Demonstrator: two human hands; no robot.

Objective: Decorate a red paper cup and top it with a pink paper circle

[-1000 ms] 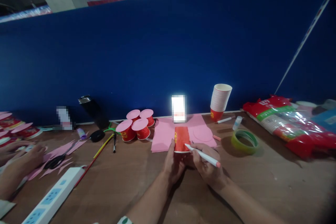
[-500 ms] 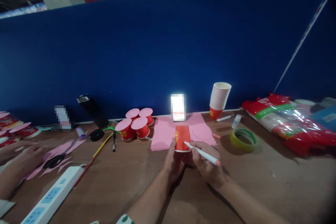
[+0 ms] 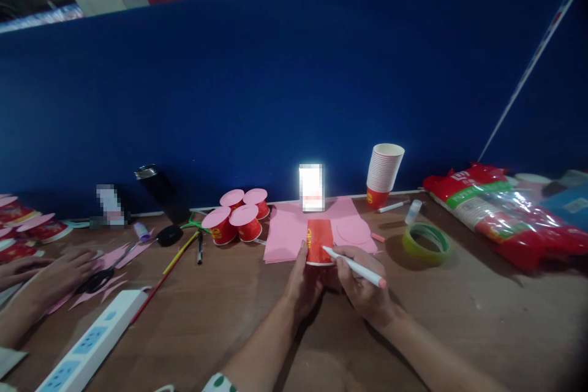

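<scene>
Running in from the near left corner, there's a white power strip (image 3: 98,331) lying on our brown table (image 3: 193,331). In the middle, our left hand (image 3: 301,288) has a red paper cup (image 3: 320,234), thumb up along its left side, the other fingers mostly hidden by it. The cup's right in front of us, upside down, white rim toward us. Our right hand (image 3: 365,285) has a white marker (image 3: 361,270) pinched in a narrow writing grip, tip up against the cup's red side, pinkish end angled back to our right. Over on our left, a co-worker's hands (image 3: 68,269) are beside some black-handled scissors (image 3: 95,281); can't tell what those fingers have.

Bit further out, we've got a roll of greenish tape (image 3: 427,252) to our right, and a pink paper stack (image 3: 282,233) just behind the cup. Left of that sit 4 red cups (image 3: 248,231), each topped with a pink disc, with a black pen (image 3: 199,248) nearby. Past those there's a bright pixelated screen (image 3: 312,188), a tall stack of cups (image 3: 384,171) right of it, and a big red bag (image 3: 487,208) far right. Blue panel (image 3: 275,86) at the very back.
</scene>
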